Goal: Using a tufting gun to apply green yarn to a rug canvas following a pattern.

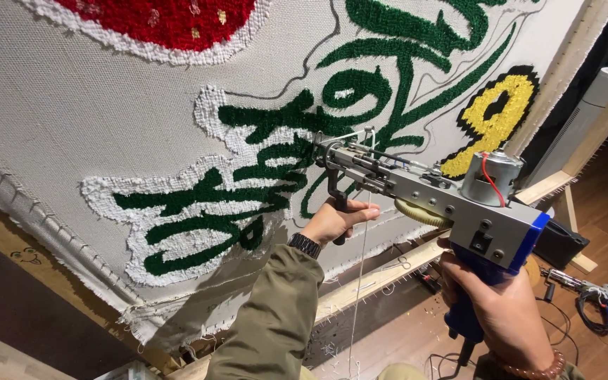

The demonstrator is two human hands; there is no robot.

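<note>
I hold a grey metal tufting gun [431, 190] with a blue handle against a stretched grey backing cloth [86, 119]. My right hand [497, 309] grips the blue rear handle. My left hand [336, 222], in an olive sleeve with a dark wristwatch, is closed around the black front grip under the gun's nose. The needle tip [321, 141] touches the cloth at the white tufted border beside green tufted shapes [262, 165]. A white yarn strand [360, 281] hangs down from the gun.
A red tufted patch [163, 17] with a white edge sits at the top, a yellow and black tufted shape [497, 116] at the right. The wooden frame rail [381, 278] runs below the cloth. Another tool with cables [592, 295] lies on the wooden floor.
</note>
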